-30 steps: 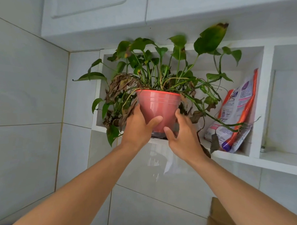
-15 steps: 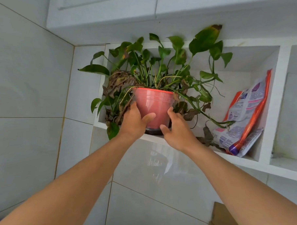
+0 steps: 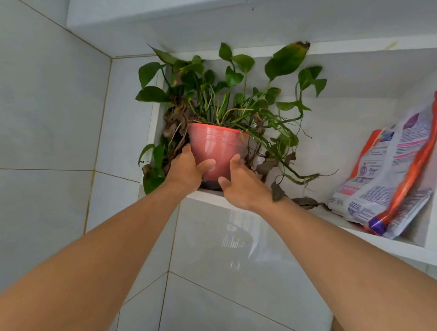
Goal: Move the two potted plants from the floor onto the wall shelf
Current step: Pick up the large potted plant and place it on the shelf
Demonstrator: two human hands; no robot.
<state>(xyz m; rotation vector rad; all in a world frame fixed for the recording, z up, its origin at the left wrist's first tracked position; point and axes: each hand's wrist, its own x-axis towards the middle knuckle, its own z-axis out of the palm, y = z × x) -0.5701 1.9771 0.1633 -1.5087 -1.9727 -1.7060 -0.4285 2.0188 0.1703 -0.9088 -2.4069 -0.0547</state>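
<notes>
A: While both arms reached up, where was each hand?
B: The left hand (image 3: 187,172) and right hand (image 3: 241,187) clasped the red pot (image 3: 215,150).
A: And its position?
B: Base on the wall shelf (image 3: 391,243) edge, left compartment; a detergent bag (image 3: 393,167) leaned farther right.

We see pale glossy wall tiles (image 3: 42,118) with tan grout, and a white cabinet (image 3: 256,16) overhead, evenly lit.

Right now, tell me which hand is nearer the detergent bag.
Right. The right hand holds the red pot's right side, toward the detergent bag; the left hand holds the pot's far side.
</notes>
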